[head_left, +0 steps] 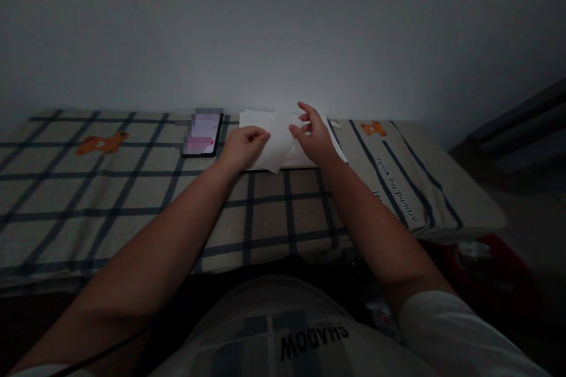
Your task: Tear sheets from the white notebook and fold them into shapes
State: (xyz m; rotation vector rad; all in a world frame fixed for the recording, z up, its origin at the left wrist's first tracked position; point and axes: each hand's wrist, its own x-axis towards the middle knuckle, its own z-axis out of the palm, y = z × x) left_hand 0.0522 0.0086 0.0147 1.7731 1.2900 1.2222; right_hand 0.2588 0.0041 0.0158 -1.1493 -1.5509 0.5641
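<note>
A white sheet of paper (pixel 279 140) stands tilted between my two hands, over more white paper (pixel 304 157) lying on the table. My left hand (pixel 242 146) pinches the sheet near its left edge, thumb against fingers. On the other side, my right hand (pixel 313 135) has its fingers raised and spread, with the thumb and a lower finger close to the sheet's right side. Whether those fingertips touch it I cannot tell. The paper underneath is partly covered by both hands.
A phone (pixel 202 134) with a lit screen lies left of the paper. The checked tablecloth (pixel 269 206) has bear prints and lettering. Behind it rises a pale wall (pixel 274 29). Below the table's right end sits a red container (pixel 495 271) with crumpled white stuff in it.
</note>
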